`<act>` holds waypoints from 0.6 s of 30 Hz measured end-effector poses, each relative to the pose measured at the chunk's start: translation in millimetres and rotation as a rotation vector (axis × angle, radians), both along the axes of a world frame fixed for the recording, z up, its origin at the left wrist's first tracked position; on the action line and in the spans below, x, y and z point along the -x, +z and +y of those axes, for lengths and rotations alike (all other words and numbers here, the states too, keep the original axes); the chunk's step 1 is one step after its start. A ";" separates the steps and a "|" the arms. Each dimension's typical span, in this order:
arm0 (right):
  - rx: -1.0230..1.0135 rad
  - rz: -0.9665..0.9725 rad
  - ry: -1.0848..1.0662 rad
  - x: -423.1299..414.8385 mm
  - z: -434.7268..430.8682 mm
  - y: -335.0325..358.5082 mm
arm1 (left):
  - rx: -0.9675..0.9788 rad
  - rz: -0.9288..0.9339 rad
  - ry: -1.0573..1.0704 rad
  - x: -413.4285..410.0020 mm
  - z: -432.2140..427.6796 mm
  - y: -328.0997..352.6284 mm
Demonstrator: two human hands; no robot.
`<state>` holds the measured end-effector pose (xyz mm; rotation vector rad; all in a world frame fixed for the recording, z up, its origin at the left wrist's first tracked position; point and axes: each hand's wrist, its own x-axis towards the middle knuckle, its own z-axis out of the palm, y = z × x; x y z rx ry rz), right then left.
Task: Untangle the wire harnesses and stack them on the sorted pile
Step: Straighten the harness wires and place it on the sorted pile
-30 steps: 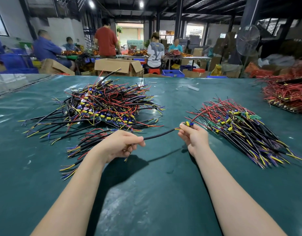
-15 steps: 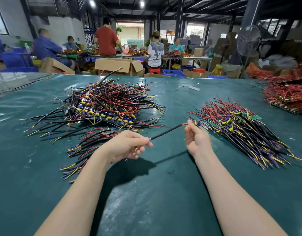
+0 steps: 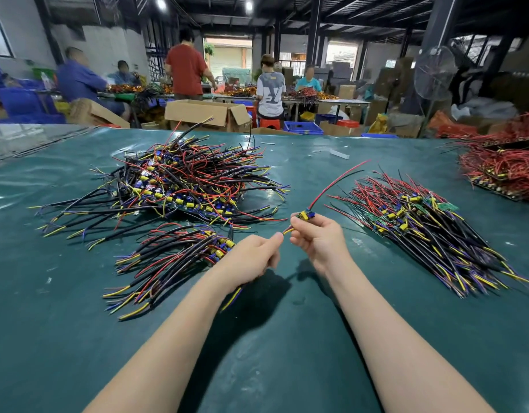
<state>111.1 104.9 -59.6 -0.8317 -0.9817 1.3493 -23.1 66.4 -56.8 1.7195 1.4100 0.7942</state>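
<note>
- A tangled heap [image 3: 182,180] of black, red and yellow wires lies at the far left of the green table cover [image 3: 287,338].
- A smaller bundle [image 3: 167,260] lies just in front of the heap, and its near end reaches under the left forearm.
- The left arm stretches forward from the lower left. The left hand [image 3: 254,254] is raised just off the cover with its back up and its fingers curled in. Its thumb and forefinger point right and pinch one end of the wire harness [image 3: 306,216].
- Yellow and blue wire tips show below the left wrist; I cannot tell whether they belong to that harness.
- The harness is in the air between the two hands, over the middle of the table. Its red lead [image 3: 337,180] arches up and to the right.
- The right hand [image 3: 319,242] is close beside the left. Its fingers are curled upward and clasp the harness's small yellow-and-blue component at the fingertips.
- The sorted pile [image 3: 430,231] lies to the right with its wires combed one way, apart from the hand.
- A red-wired heap [image 3: 507,171] sits at the far right edge.
</note>
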 end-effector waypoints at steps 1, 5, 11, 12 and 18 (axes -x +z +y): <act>0.004 0.008 0.004 0.1 0.0 -0.1 | -0.013 -0.025 0.020 0.1 1.1 -1.1; -0.007 0.021 0.027 0.5 0.5 0.6 | -0.018 -0.175 -0.019 2.5 2.3 0.7; 0.041 0.048 -0.030 -2.6 0.3 -1.4 | 0.102 -0.122 -0.068 5.8 0.8 -1.7; 0.056 0.086 -0.079 -6.3 2.0 -1.1 | 0.056 -0.039 -0.048 6.3 0.8 -1.8; 0.046 0.109 -0.160 -15.0 5.2 0.3 | -0.211 0.173 0.032 13.3 0.9 3.6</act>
